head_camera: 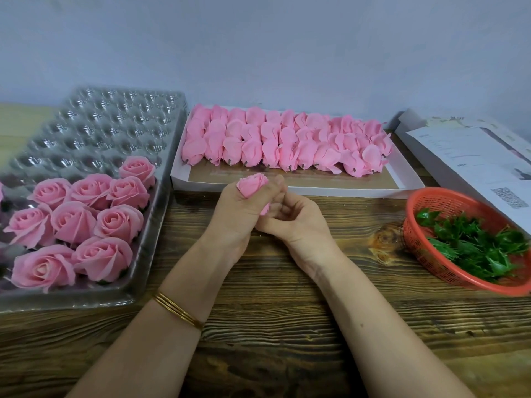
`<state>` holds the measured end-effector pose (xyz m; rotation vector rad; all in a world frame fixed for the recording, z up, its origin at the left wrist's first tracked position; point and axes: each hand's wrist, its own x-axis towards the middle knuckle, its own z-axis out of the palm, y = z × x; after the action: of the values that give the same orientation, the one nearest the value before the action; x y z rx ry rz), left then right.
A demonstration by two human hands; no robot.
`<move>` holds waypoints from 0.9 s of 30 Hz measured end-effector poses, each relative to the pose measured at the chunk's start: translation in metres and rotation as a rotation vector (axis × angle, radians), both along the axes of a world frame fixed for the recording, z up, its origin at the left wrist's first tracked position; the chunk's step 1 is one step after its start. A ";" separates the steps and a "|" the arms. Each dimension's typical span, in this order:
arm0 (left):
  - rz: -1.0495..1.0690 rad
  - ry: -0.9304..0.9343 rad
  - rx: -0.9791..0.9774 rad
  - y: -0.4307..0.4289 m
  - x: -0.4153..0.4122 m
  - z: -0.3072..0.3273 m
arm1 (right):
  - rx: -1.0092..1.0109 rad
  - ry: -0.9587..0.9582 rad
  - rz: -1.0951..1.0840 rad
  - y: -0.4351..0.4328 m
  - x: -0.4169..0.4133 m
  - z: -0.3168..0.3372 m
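1. A pale wall (258, 38) is standing behind a dark wooden table (273, 326), and the whole job is laid out along it.
2. Far left, a clear plastic tray (94, 119) is filling up: about eleven finished roses (74, 222) are sitting in its near cups, while most of the cups behind them are lying bare. So the tray looks well under half done.
3. Moving in, the left hand (241, 216) is wrapping its fingers round a pink bud (253, 186), holding it above the table just in front of the box, with the tip poking out over the thumb.
4. The right hand (301, 225) is curling its fingertips in at the bud's base and seems to be pinching it there; this flower looks mid-assembly.
5. Behind the hands, a white box (316, 191) is carrying rows of unfinished buds (273, 142), dozens waiting their turn.
6. To the right, a red basket (431, 196) is holding a heap of green leaves (474, 245), plenty left.
7. Far right, papers (474, 156) are lying at the table's edge.
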<state>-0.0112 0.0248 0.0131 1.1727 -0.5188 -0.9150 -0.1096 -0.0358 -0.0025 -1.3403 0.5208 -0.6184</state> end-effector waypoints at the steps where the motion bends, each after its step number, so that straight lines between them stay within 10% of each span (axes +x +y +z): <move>1: 0.003 -0.002 0.002 0.000 0.000 0.000 | -0.032 0.001 -0.021 0.000 0.000 0.000; 27: 0.052 -0.365 -0.008 0.007 -0.002 -0.001 | 0.387 -0.012 0.026 -0.005 -0.004 0.015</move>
<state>-0.0128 0.0313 0.0122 1.3472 -0.7806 -0.6552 -0.1140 -0.0411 0.0130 -0.9751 0.5793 -0.4742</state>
